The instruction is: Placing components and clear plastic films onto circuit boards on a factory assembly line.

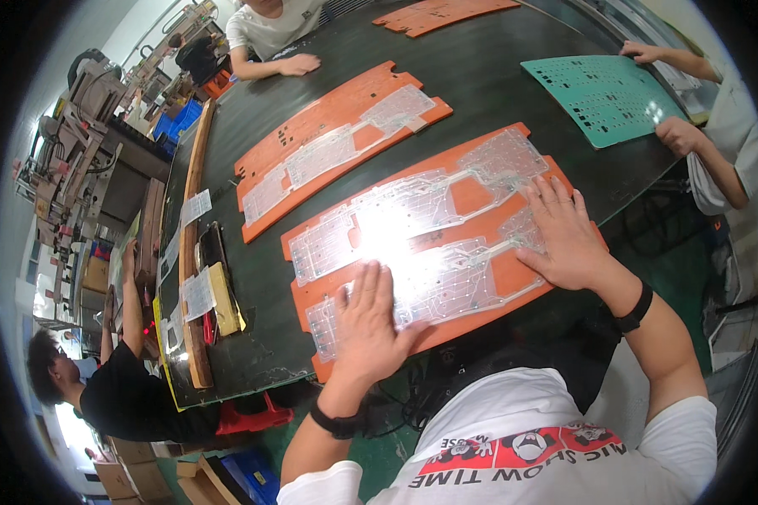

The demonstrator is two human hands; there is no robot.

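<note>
Hands first: our left hand [369, 324] lies flat, fingers spread, palm down on the near-left end of the clear film sheet [421, 240], and our right hand [568, 236] is spread just as flat on its right end, so neither one grips anything. That film sits on the nearest orange board [480, 198], right in front of us on the dark table [253, 353]. The board's long axis runs from lower left up to upper right, and so does the film, so the left hand ends up nearer our body and the right hand sits further up the slope. Glare blows out the middle between our hands, so we can't tell the details there. Past it lies a second orange board [337, 109] with its own film, parallel. Further off, another person's hands hold a green board [602, 97].
</note>
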